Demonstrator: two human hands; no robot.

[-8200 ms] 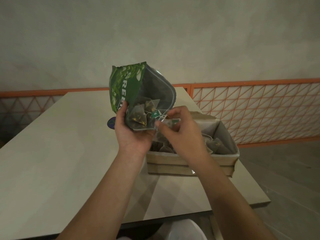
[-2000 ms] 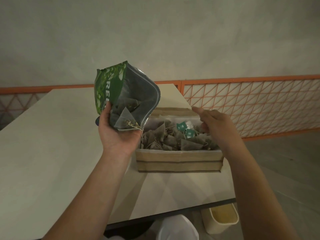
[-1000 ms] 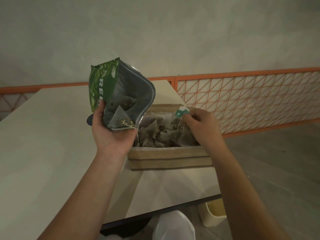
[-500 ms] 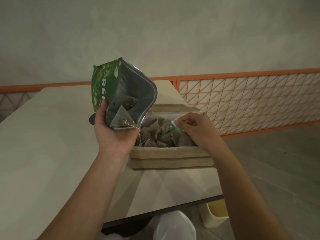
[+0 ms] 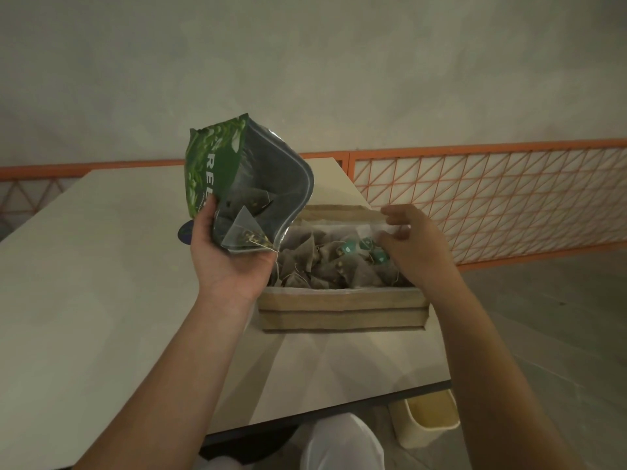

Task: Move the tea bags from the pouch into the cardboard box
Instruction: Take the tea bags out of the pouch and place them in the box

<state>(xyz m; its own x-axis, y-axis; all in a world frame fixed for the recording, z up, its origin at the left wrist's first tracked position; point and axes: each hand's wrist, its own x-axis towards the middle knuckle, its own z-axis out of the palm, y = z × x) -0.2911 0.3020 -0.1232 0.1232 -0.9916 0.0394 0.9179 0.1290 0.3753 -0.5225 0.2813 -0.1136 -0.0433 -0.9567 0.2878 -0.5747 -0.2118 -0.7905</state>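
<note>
Beige table (image 5: 101, 300) against a plain wall, orange lattice railing (image 5: 492, 205) behind. Left hand (image 5: 227, 262) grips the green pouch (image 5: 237, 184) from below, mouth open and tilted toward the cardboard box (image 5: 342, 310); a few tea bags (image 5: 246, 232) sit at the mouth. Right hand (image 5: 410, 245) hovers over the box's right side, fingers loosely bent, holding nothing visible. Box full of pyramid bags with teal tags (image 5: 349, 247). Pale bin (image 5: 427, 418) on the floor.
</note>
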